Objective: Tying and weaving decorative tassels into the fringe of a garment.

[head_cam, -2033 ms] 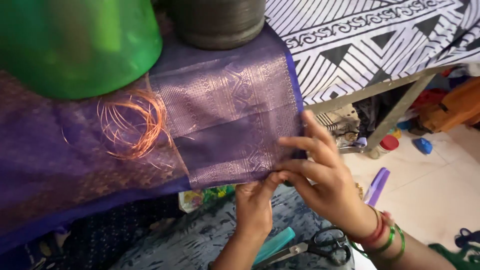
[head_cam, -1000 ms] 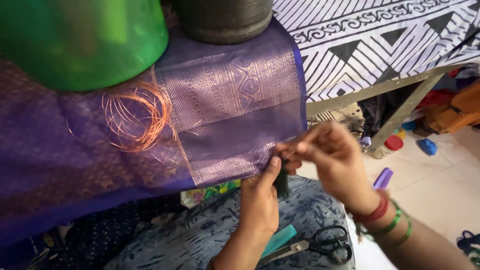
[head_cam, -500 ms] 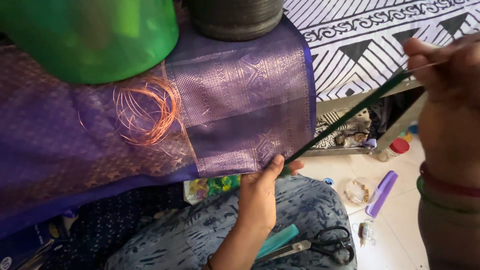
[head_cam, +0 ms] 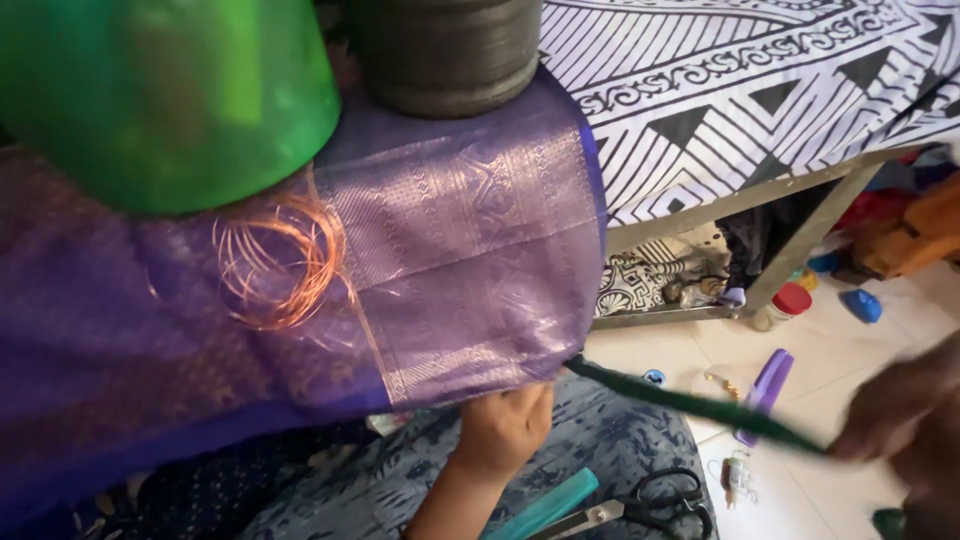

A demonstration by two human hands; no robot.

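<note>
Purple woven cloth (head_cam: 300,330): draped wide across the view, with a paler patterned border panel; taken here as the landmark.

Left hand (head_cam: 505,428): at the lower edge of the cloth, just under the border panel, fingers curled against the hem and closed on it where the thread leaves it.

Dark green thread (head_cam: 690,405): a thick taut strand, running from the lower right corner of the cloth out and down to the right hand.

Right hand (head_cam: 900,410): well to the right of the cloth, blurred; it appears pinched shut on the far end of the thread, though the fingers cannot be made out.

Coil of copper-coloured wire (head_cam: 275,265): lying on the cloth, left of the border panel.

Green plastic tub (head_cam: 165,95): resting on the cloth's upper left part.

Grey cylindrical spool (head_cam: 445,50): standing at the cloth's top edge, beside the tub.

Black-and-white patterned sheet (head_cam: 760,90): right of the cloth.

Scissors (head_cam: 650,508): below the cloth, on the patterned lap, beside a teal comb (head_cam: 545,505).

Purple clip (head_cam: 765,395): on the floor, right of the cloth.
</note>
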